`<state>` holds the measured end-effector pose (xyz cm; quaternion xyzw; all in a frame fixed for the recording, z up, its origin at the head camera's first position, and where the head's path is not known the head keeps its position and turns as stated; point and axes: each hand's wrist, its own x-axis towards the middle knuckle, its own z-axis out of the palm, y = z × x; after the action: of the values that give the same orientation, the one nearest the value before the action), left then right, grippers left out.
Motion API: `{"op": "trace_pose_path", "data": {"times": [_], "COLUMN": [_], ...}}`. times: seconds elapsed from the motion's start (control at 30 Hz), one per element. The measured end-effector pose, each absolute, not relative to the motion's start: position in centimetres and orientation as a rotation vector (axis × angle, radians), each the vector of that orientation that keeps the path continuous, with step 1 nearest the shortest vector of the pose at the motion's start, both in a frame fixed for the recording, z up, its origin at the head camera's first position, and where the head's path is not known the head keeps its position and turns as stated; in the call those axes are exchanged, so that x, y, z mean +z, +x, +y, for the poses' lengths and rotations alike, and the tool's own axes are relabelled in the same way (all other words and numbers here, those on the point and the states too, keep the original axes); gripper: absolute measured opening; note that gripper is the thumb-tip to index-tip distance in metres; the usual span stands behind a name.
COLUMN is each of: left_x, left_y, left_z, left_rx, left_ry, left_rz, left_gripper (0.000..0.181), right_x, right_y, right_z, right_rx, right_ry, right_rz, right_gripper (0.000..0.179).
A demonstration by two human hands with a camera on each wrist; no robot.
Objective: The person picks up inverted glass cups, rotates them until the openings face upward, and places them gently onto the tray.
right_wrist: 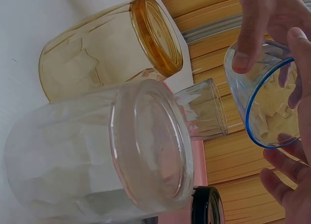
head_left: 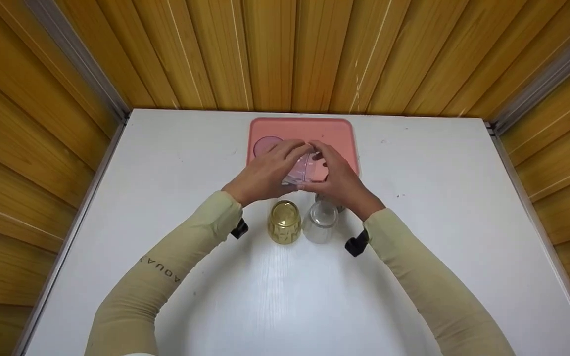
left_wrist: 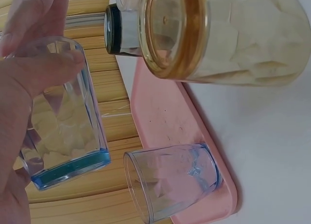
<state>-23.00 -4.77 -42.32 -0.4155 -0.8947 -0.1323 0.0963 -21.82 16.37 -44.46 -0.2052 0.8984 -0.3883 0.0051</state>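
A clear, faintly blue-violet drinking glass (head_left: 299, 173) is held tilted on its side over the pink tray. My left hand (head_left: 265, 173) grips its body, the thumb laid along the faceted side. At the blue-edged rim, my right hand (head_left: 339, 180) curves its thumb and fingers around the mouth of the glass, some fingers standing off it. Nearer to me, an amber glass (head_left: 285, 225) and a clear glass (head_left: 320, 225) stand upside down side by side. Behind them, partly hidden by my right hand, is a glass with a dark base (right_wrist: 206, 204).
The pink tray (head_left: 305, 127) lies at the back of the white table (head_left: 413, 163). On its left part stands an upright glass (left_wrist: 172, 180) with a blue base. Wooden-look panels (head_left: 270, 54) enclose the back and both sides.
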Motion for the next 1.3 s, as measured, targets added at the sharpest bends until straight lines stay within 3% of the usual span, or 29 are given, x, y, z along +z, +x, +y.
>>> {"op": "trace_pose_path", "data": {"times": [0.43,0.87,1.3], "left_x": [-41.8,-41.8,-41.4], "left_y": [-23.1,-23.1,-23.3], "left_z": [-5.0,-4.9,-5.4], "left_rx": [-0.589,-0.664,-0.705], "left_ry": [-1.203,-1.199,-1.210], "left_rz": [-2.702,-2.703,-2.756], "left_gripper": [0.091,0.093,0.094], "right_x": [-44.5,-44.5,-44.4], "right_y": [-21.7,-21.9,-22.0], "right_z": [17.1,17.5,17.4], "right_rx": [-1.200,-1.282,-1.263], "right_ry": [-0.600,-0.760,-0.665], "right_rz": [2.792,2.783,2.785], "right_gripper": [0.106,0.091,0.096]}}
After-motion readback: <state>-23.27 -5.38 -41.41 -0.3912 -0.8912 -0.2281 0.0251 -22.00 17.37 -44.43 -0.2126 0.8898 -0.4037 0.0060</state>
